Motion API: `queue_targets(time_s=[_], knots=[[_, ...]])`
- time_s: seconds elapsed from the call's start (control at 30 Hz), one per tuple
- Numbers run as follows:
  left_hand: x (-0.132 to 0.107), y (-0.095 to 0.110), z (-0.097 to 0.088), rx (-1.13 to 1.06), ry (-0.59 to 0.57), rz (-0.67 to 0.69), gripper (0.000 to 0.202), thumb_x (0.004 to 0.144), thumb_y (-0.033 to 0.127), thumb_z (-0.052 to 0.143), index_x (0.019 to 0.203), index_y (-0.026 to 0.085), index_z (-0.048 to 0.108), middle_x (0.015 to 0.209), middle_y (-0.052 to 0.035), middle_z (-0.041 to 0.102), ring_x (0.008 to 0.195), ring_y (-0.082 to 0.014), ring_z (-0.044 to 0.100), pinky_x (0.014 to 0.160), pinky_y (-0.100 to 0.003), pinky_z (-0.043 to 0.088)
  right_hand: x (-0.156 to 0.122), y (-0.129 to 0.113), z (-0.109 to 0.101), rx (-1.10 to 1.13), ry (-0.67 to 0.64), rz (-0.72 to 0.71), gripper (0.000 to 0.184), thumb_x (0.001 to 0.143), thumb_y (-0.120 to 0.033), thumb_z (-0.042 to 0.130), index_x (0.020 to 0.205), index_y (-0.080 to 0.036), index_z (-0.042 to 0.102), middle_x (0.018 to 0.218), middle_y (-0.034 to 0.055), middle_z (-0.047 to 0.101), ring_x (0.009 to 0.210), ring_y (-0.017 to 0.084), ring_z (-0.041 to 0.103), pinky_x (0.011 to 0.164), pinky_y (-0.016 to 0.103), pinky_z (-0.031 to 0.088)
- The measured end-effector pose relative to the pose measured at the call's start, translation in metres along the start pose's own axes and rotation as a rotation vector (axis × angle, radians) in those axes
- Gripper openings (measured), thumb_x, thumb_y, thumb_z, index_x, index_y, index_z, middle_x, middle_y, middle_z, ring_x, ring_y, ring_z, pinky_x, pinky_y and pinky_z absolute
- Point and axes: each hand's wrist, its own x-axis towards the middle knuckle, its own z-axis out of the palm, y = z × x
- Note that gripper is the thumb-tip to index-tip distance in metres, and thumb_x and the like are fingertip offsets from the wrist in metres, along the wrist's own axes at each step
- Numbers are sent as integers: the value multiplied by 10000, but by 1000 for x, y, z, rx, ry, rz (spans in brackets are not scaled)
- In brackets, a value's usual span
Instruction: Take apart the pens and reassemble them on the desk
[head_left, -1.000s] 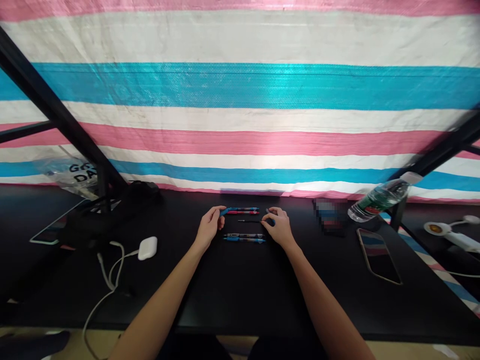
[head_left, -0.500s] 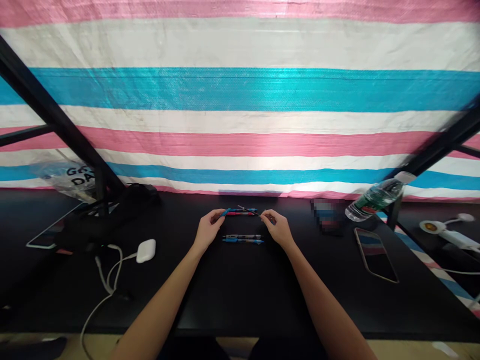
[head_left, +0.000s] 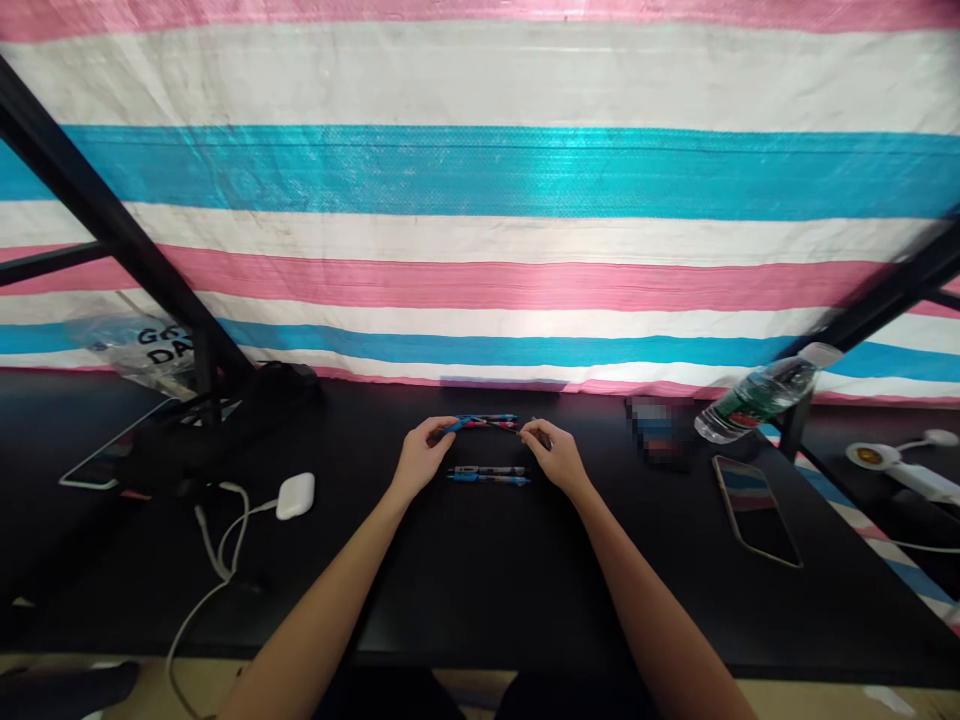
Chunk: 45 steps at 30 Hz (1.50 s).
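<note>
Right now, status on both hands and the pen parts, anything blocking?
Left hand holding blue pen barrel. Right hand pinching thin dark refill; contact between parts unclear. Two pens lie nearer the body, clear of both hands.

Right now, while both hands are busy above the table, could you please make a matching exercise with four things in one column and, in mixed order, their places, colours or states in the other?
Column 1
1. left hand
2. right hand
3. bottle
4. case

Column 2
A. white, lying to the left of both hands
B. holds a thin dark stick
C. clear, with a green label
D. holds a blue piece

Pairs: 1-D, 2-B, 3-C, 4-A
</note>
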Motion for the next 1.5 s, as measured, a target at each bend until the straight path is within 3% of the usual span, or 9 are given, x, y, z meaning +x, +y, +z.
queue_targets(time_s=[0.17, 0.33, 0.6, 0.87, 0.97, 1.07, 1.2, 1.37, 1.5], knots=[[-1, 2, -1, -22, -13, 19, 239, 770, 263, 593, 973, 196, 699, 1009, -67, 677, 935, -214, 620, 746, -299, 477, 0, -1, -1, -20, -2, -12, 269, 831, -433, 531, 786, -195, 648, 695, 30, 618, 604, 161, 524, 582, 287, 407], [-3, 8, -2, -9, -31, 56, 226, 779, 284, 591, 946, 214, 727, 940, -64, 642, 788, -178, 603, 609, -254, 446, 1, -5, -2, 106, 21, 55, 290, 806, -465, 557, 790, -190, 647, 738, 47, 637, 659, 173, 559, 605, 296, 448], [-4, 11, 1, -30, -98, 18, 210, 784, 311, 605, 938, 185, 674, 966, -61, 666, 880, -203, 607, 707, -282, 459, 3, -5, -4, 433, -1, 141, 251, 799, -420, 588, 866, -188, 654, 781, 55, 694, 680, 167, 609, 597, 294, 474], [-6, 11, 5, -94, -201, -13, 273, 768, 401, 629, 901, 167, 677, 834, -55, 660, 680, -158, 568, 605, -261, 432, -3, -16, 5, 370, -155, 136, 288, 806, -435, 581, 903, -196, 709, 861, 73, 727, 796, 213, 665, 685, 343, 525], [-6, 12, 6, -126, -195, -34, 273, 759, 396, 641, 901, 165, 673, 823, -55, 657, 660, -148, 559, 587, -252, 431, -4, -19, 7, 372, -169, 106, 306, 821, -418, 568, 1008, -206, 683, 937, 71, 723, 872, 219, 663, 779, 363, 519], [-5, 14, 4, -174, -131, -81, 281, 745, 398, 652, 905, 168, 662, 765, -44, 641, 627, -139, 546, 560, -245, 430, -1, -13, 2, 262, -3, 69, 323, 849, -406, 520, 1055, -196, 655, 963, 82, 707, 840, 209, 641, 776, 357, 500], [-4, 17, 2, -260, -31, -133, 286, 716, 398, 671, 884, 169, 647, 728, -28, 619, 601, -126, 538, 554, -245, 437, 2, 4, -8, -152, 311, 42, 265, 846, -354, 471, 903, -178, 661, 815, 80, 635, 759, 209, 553, 749, 361, 452], [-2, 14, 2, -336, 36, -185, 306, 710, 384, 674, 901, 148, 636, 720, -28, 612, 577, -109, 524, 538, -238, 423, -2, 23, -7, -513, 335, 120, 210, 743, -374, 579, 816, -181, 620, 862, 104, 539, 841, 265, 497, 774, 404, 414], [-2, 13, 2, -358, 42, -209, 314, 704, 390, 677, 898, 146, 639, 746, -43, 623, 596, -116, 538, 535, -241, 427, -6, 27, -3, -553, 303, 136, 163, 739, -363, 569, 695, -207, 581, 801, 86, 525, 785, 249, 499, 721, 380, 414]])
